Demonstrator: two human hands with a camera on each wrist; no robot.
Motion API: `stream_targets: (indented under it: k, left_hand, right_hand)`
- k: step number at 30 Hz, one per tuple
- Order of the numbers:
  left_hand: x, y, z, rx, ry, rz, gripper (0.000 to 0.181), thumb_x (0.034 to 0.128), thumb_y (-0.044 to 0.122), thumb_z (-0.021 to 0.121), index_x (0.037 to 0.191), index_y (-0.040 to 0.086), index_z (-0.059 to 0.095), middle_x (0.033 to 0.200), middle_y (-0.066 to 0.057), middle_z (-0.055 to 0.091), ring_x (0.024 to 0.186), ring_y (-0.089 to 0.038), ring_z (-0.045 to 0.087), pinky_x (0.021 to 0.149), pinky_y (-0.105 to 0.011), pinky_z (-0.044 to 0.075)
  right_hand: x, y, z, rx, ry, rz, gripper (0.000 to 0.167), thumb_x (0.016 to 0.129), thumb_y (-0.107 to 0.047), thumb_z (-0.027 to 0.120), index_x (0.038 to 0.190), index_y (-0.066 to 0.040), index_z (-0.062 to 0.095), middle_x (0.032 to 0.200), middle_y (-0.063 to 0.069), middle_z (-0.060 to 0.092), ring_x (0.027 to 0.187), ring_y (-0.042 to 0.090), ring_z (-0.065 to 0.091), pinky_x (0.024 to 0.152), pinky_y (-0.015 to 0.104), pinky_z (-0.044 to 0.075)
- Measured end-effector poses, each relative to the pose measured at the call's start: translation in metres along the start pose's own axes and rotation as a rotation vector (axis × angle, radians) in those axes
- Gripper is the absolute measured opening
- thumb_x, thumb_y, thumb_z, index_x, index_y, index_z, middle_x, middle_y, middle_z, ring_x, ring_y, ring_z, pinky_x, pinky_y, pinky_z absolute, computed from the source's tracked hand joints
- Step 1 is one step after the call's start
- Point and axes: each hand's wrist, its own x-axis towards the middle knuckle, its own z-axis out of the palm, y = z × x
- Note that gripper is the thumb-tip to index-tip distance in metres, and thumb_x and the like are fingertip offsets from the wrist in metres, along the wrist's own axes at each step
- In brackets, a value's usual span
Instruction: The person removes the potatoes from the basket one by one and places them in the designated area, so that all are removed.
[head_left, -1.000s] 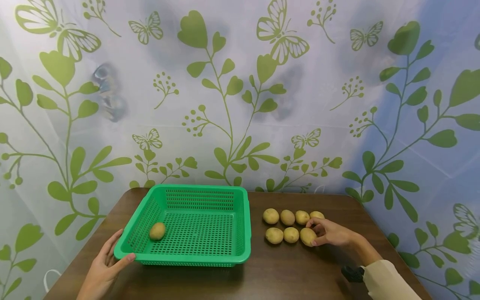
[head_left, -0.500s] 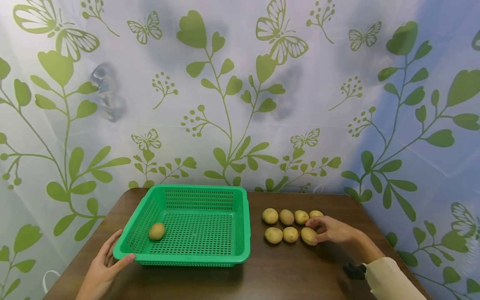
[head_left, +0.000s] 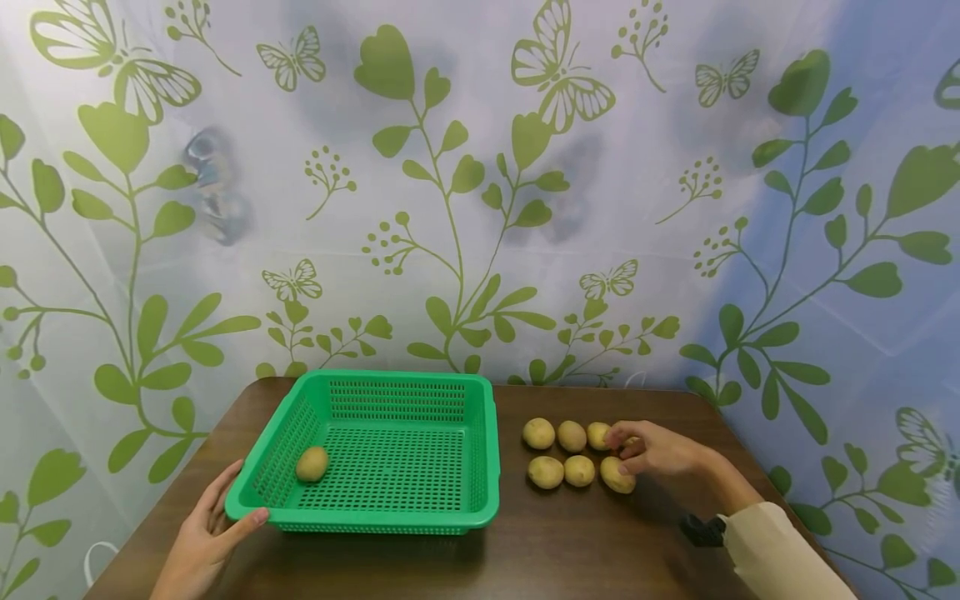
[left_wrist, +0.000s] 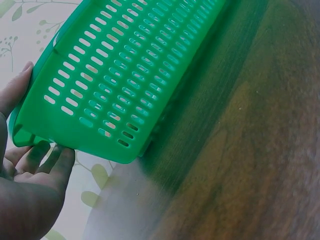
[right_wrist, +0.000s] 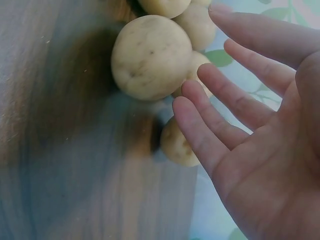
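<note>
A green plastic basket (head_left: 480, 467) with slotted walls stands on the left half of the table, with one potato (head_left: 312, 464) lying in it. My left hand (head_left: 206, 533) grips the basket's near left corner, and the left wrist view has its thumb (left_wrist: 19, 87) against the rim. Two rows of potatoes lie to the right of the basket. Over their right end hovers my right hand (head_left: 663, 454), fingers spread and holding nothing. Just below its fingertips is the front row's rightmost potato (head_left: 617, 476). A potato at the back row's right end is mostly hidden behind the hand.
The brown wooden table (head_left: 540, 542) ends at the back against a white curtain (head_left: 465, 250) printed with green leaves and butterflies. A black device (head_left: 702, 530) sits at the right wrist, beside a beige sleeve (head_left: 780, 550).
The front row's rightmost potato has shifted slightly right, apart from its neighbour. My right hand has come off it and moved up toward the back row. My left hand stays on the basket.
</note>
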Motion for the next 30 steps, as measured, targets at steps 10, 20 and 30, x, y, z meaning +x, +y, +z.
stream_targets:
  k: [10, 20, 30]
  left_hand:
    - [-0.001, 0.001, 0.000, 0.008, -0.004, -0.002, 0.076, 0.1032, -0.002, 0.062, 0.165, 0.011, 0.018, 0.141, 0.027, 0.047, 0.121, 0.012, 0.050, 0.088, -0.013, 0.051]
    - [-0.001, 0.001, 0.000, 0.002, 0.000, -0.002, 0.076, 0.1030, -0.002, 0.061, 0.164, 0.010, 0.018, 0.140, 0.027, 0.047, 0.120, 0.011, 0.052, 0.087, -0.014, 0.052]
    - [-0.001, 0.001, 0.000, 0.000, 0.001, 0.014, 0.074, 0.1027, -0.004, 0.061, 0.163, 0.016, 0.023, 0.140, 0.027, 0.048, 0.120, 0.010, 0.052, 0.088, -0.014, 0.052]
  right_hand:
    - [0.010, -0.014, 0.001, -0.013, 0.003, 0.058, 0.047, 0.098, -0.010, 0.071, 0.140, 0.004, 0.053, 0.134, 0.026, 0.052, 0.122, 0.051, 0.054, 0.094, 0.053, 0.053]
    - [0.025, -0.026, -0.001, -0.014, -0.038, 0.014, 0.046, 0.099, -0.009, 0.070, 0.139, 0.005, 0.052, 0.135, 0.028, 0.051, 0.123, 0.053, 0.053, 0.095, 0.054, 0.053]
    - [0.045, -0.044, -0.006, -0.099, -0.060, -0.023, 0.045, 0.100, -0.010, 0.070, 0.139, 0.005, 0.053, 0.133, 0.026, 0.055, 0.119, 0.047, 0.057, 0.093, 0.050, 0.054]
